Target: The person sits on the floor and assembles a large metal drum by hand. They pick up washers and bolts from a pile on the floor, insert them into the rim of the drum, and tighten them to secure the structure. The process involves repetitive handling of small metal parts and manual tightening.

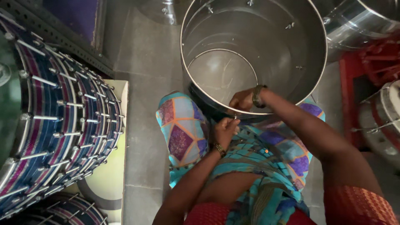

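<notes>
- Steel, bright and bare, is forming the large open drum shell (266, 46) that is lying against the person's knees on the grey stone floor (141, 83), its near rim resting at the lap.
- The right hand (243, 99) is reaching over that near rim from the right, wrist bent down and a metal bracelet (258, 96) sitting on the wrist; its fingers are curling together inside the shell at the rim, though what they are pinching is too small to make out.
- The left hand (226, 129) is coming up from below, just outside the rim, fingers closing together on a small metal piece (235, 118) at the shell's edge; a bangle (219, 150) is circling its wrist.
- Both hands are working near each other, on either side of the same spot on the rim.
- A stack of blue and purple striped drums (58, 121) with metal tension rods is lying to the left, cut off by the frame.
- More steel shells (362, 21) and a red frame (375, 62) are showing at the right, only partly in view.
- The forearms are hiding part of the patterned turquoise cloth (187, 133) over the knees.
</notes>
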